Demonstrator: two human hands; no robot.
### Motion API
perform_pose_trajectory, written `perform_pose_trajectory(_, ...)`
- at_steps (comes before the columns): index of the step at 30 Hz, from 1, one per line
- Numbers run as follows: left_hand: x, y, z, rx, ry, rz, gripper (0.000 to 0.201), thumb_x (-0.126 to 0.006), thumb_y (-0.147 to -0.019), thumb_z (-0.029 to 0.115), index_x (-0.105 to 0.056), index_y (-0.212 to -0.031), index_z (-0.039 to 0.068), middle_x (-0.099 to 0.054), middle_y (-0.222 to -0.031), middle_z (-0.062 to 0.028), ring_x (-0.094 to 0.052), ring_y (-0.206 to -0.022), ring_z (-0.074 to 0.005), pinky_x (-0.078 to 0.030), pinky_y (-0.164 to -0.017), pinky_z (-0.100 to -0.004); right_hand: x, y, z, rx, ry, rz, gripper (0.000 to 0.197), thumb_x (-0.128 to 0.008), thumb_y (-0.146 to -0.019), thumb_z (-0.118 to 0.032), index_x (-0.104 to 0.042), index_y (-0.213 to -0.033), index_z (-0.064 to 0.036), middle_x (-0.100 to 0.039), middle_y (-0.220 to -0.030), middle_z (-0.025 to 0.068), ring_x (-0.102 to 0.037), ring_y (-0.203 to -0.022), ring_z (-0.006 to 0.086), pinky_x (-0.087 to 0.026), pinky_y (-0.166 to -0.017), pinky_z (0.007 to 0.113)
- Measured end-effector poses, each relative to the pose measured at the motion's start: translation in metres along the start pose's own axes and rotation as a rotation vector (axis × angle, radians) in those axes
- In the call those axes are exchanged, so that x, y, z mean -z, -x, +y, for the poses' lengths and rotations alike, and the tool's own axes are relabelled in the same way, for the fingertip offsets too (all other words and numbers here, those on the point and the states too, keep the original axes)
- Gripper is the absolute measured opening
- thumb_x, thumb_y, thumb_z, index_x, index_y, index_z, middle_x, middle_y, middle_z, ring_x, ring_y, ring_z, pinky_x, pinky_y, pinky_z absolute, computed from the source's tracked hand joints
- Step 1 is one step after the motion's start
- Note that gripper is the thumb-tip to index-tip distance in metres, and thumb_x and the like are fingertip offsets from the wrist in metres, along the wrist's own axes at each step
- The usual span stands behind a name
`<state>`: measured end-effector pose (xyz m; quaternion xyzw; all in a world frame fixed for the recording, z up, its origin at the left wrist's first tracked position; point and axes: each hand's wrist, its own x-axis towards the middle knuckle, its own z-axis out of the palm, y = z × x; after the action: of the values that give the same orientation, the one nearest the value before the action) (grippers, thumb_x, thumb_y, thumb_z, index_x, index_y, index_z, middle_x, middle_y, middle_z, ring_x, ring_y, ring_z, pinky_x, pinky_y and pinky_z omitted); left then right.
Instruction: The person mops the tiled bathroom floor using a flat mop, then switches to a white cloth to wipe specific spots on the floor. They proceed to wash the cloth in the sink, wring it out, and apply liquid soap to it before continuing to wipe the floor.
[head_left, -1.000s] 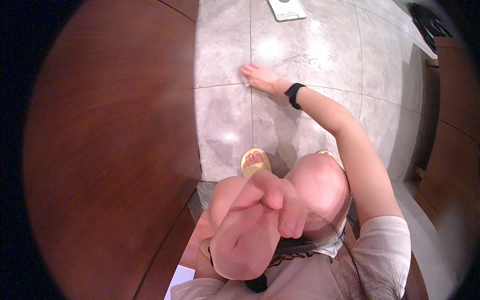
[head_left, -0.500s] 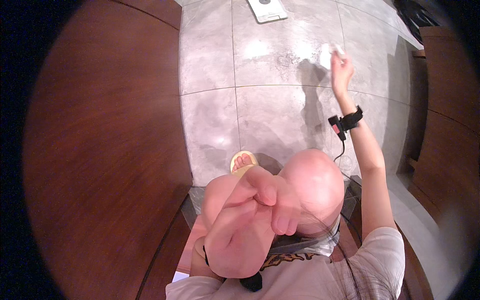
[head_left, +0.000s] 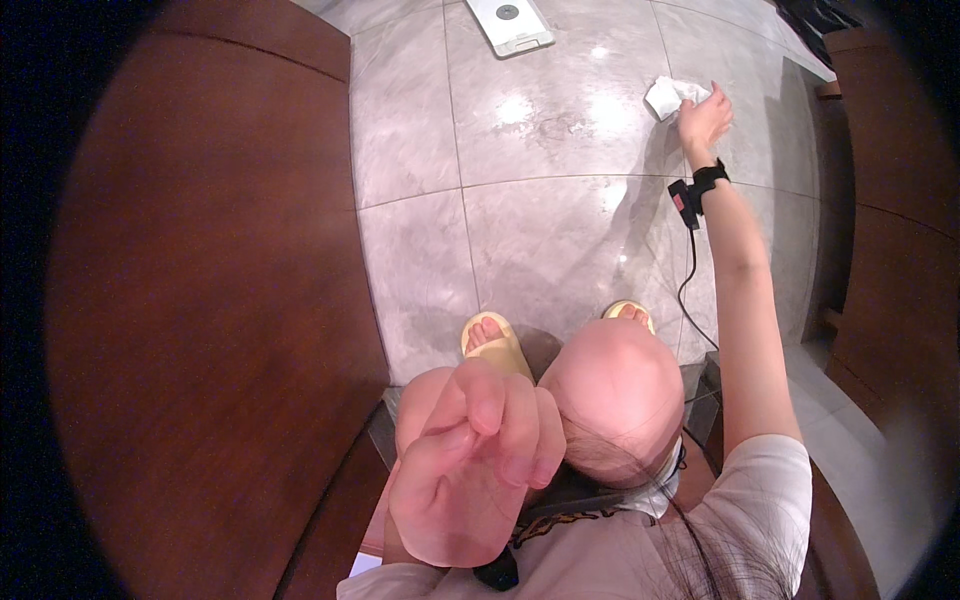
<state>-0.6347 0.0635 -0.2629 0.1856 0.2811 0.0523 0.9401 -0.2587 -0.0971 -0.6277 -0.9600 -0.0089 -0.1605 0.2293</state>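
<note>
Out at the far right, my right hand (head_left: 706,120) holds a crumpled white tissue (head_left: 664,98) between thumb and fingers, over the grey tiled floor. Whether the tissue touches the tiles I cannot tell. A black strap (head_left: 710,177) with a small box and a cable circles that wrist. Large and close in the lower middle, my left hand (head_left: 470,460) is raised above my knees. Its fingers are curled in toward the palm, and nothing shows in them.
A dark reddish-brown wooden panel (head_left: 210,300) stands along the left, a brown cabinet (head_left: 900,200) along the right. A flat white board with a grey disc (head_left: 518,38) lies on the floor (head_left: 550,230) at the far side. Yellow slippers (head_left: 472,345) are on my feet.
My right hand has turned and shifted slightly right, and more of the tissue shows, spread out. My left hand has moved a little left, with its fingers more curled. A second slipper has come into view.
</note>
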Motion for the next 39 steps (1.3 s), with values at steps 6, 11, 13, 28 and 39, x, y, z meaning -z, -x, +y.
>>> perform_pose_trajectory(6, -0.005, 0.002, -0.018, -0.009, 0.083, -0.046, 0.011, -0.039, -0.084, 0.02, -0.043, -0.083, 0.011, -0.043, -0.068, -0.0039, -0.039, -0.063, -0.0176, -0.033, -0.059, -0.026, -0.011, 0.011, 0.013, 0.061, 0.069, -0.276, 0.06, -0.062, -0.073, -0.036, -0.048, -0.125, -0.0118, -0.038, -0.132, 0.02, -0.038, -0.119, 0.0335, -0.034, -0.099, 0.04)
perform_pose_trajectory(11, -0.014, 0.01, -0.035, -0.043, 0.077, -0.004, 0.009, -0.04, -0.085, 0.019, -0.043, -0.082, 0.011, -0.042, -0.067, -0.0031, -0.039, -0.063, -0.0172, -0.032, -0.058, -0.0263, -0.007, 0.012, 0.014, 0.137, 0.058, -0.244, 0.042, -0.061, -0.076, -0.026, -0.057, -0.114, -0.01, -0.05, -0.118, 0.0166, -0.045, -0.109, 0.0326, -0.041, -0.091, 0.04)
perform_pose_trajectory(13, -0.02, 0.012, -0.038, -0.092, 0.103, 0.07, 0.009, -0.041, -0.085, 0.018, -0.043, -0.081, 0.01, -0.042, -0.067, -0.0025, -0.039, -0.063, -0.0168, -0.032, -0.058, -0.0262, -0.006, 0.021, 0.004, 0.288, -0.03, -0.196, 0.03, -0.059, -0.076, -0.015, -0.061, -0.105, -0.0062, -0.054, -0.108, 0.0153, -0.05, -0.099, 0.0318, -0.044, -0.085, 0.041)
perform_pose_trajectory(28, -0.027, -0.004, -0.04, -0.069, 0.138, 0.117, 0.01, -0.043, -0.084, 0.018, -0.042, -0.079, 0.01, -0.04, -0.062, -0.0008, -0.037, -0.061, -0.0157, -0.03, -0.056, -0.0263, 0.022, -0.048, 0.043, -0.148, -0.343, 0.018, 0.026, -0.057, -0.078, -0.02, -0.065, -0.097, -0.0041, -0.065, -0.083, 0.0162, -0.063, -0.079, 0.0288, -0.047, -0.071, 0.035)
perform_pose_trajectory(39, -0.014, -0.017, -0.019, -0.023, 0.117, 0.089, 0.011, -0.043, -0.084, 0.021, -0.042, -0.083, 0.011, -0.04, -0.065, -0.0013, -0.037, -0.062, -0.0161, -0.031, -0.058, -0.0273, -0.004, 0.067, -0.046, 0.289, -0.487, -0.665, 0.027, -0.056, -0.081, -0.012, -0.061, -0.107, -0.007, -0.064, -0.094, 0.0159, -0.062, -0.086, 0.029, -0.047, -0.079, 0.032)
